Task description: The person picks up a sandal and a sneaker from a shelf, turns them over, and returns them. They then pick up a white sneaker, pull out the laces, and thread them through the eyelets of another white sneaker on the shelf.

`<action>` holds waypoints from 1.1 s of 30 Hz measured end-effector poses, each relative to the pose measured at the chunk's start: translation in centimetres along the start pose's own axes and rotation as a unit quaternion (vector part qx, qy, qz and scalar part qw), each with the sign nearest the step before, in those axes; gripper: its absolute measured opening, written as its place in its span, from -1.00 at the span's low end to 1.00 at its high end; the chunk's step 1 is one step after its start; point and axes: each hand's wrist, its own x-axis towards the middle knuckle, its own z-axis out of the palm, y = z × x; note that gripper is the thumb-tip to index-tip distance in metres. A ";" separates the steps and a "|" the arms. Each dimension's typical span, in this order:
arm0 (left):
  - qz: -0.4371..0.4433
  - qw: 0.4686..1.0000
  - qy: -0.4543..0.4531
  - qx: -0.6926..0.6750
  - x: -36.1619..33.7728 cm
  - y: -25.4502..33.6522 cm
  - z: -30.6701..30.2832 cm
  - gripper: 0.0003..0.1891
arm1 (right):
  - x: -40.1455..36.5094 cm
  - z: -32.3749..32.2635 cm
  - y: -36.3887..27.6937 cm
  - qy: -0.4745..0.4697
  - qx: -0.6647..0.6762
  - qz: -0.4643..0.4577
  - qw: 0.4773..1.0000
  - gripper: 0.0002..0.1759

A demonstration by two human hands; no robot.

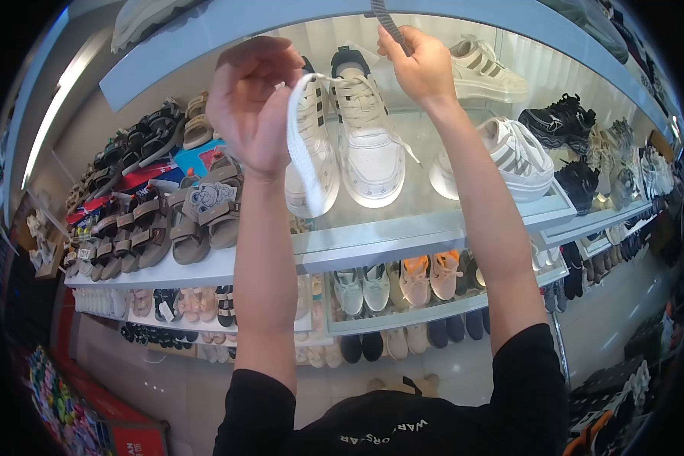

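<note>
My left hand (254, 106) is raised at the upper left with its fingers curled, pinching a white shoelace (302, 163). The lace hangs as a wide pale band in front of a white sneaker (323, 163) with dark stripes. Beside that shoe stands its mate, another white sneaker (371, 163) with cream laces (359, 99) and a loose lace end at its right side. Higher up, my right hand (422, 67) is closed on a grey ribbed strip (388, 26), which runs up past the upper shelf edge. What the strip belongs to is out of view.
Both sneakers stand on a glass shelf (410, 220). White sneakers with grey stripes (513, 156) stand to the right, and a cream sneaker (486, 72) stands behind. Brown sandals (194, 228) fill the left shelf. An upper shelf edge (205, 38) crosses above my hands.
</note>
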 end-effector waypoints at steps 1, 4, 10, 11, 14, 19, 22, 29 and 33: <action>-0.008 0.998 0.017 -0.065 0.3 0.7 -0.3 -0.68 | 0.0 0.0 0.1 -0.044 -0.022 0.015 0.999 -0.56; -0.006 0.998 -0.023 -0.061 1.1 0.5 -3.2 -0.67 | -0.5 -0.1 0.7 -0.155 -0.105 0.013 0.982 -0.59; -0.203 0.941 -0.065 0.261 -1.0 -2.1 1.3 -0.71 | -0.6 -0.1 1.2 -0.265 -0.151 0.022 0.952 -0.63; -0.164 0.917 -0.104 0.348 -1.8 -3.1 1.6 -0.73 | -0.6 0.0 1.2 -0.241 -0.153 0.017 0.958 -0.65; -0.136 0.850 -0.169 0.480 -3.6 -5.0 1.3 -0.74 | -0.6 0.4 1.5 -0.214 -0.126 0.018 0.968 -0.67; -0.249 0.805 -0.185 0.505 -3.9 -6.2 0.3 -0.71 | -0.9 0.9 0.8 -0.204 -0.097 0.053 0.973 -0.68; -0.242 0.799 -0.187 0.518 -3.9 -6.4 0.2 -0.73 | -0.9 1.1 1.1 -0.160 -0.083 0.010 0.984 -0.65; -0.237 0.787 -0.182 0.539 -3.5 -5.6 0.5 -0.81 | 0.5 -0.3 2.2 -0.125 -0.099 0.063 0.985 -0.68; -0.238 0.793 -0.180 0.530 -3.6 -5.4 0.8 -0.82 | 0.4 -1.0 1.2 -0.140 -0.032 0.075 0.987 -0.70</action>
